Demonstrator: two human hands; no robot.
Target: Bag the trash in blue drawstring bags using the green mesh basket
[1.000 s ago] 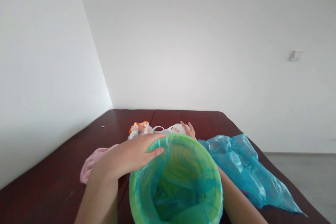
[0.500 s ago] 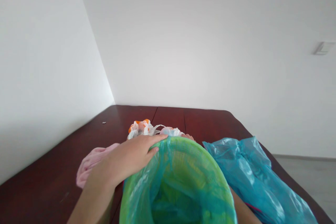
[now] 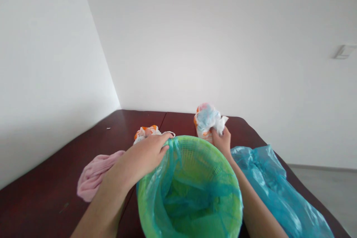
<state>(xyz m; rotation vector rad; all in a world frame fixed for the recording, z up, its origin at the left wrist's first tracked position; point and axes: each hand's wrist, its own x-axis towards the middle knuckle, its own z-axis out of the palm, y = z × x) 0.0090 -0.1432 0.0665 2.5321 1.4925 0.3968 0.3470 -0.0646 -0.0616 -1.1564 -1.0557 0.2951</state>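
Here, left hand on basket rim, right hand clutching bag

Room to pass along the far edge of the dark wood table, upper middle of the frame; in the way at lower middle, a green basket; pink cloth at left, blue bag at right.

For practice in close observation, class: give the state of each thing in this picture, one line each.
green mesh basket, upright, open top
blue plastic liner, inside basket, draped over rim
left hand, on basket rim
right hand, raised, gripping
crumpled white bag, held in right hand
orange-marked white bag, crumpled on table
pink cloth, rumpled on table
blue plastic sheet, loosely spread on table
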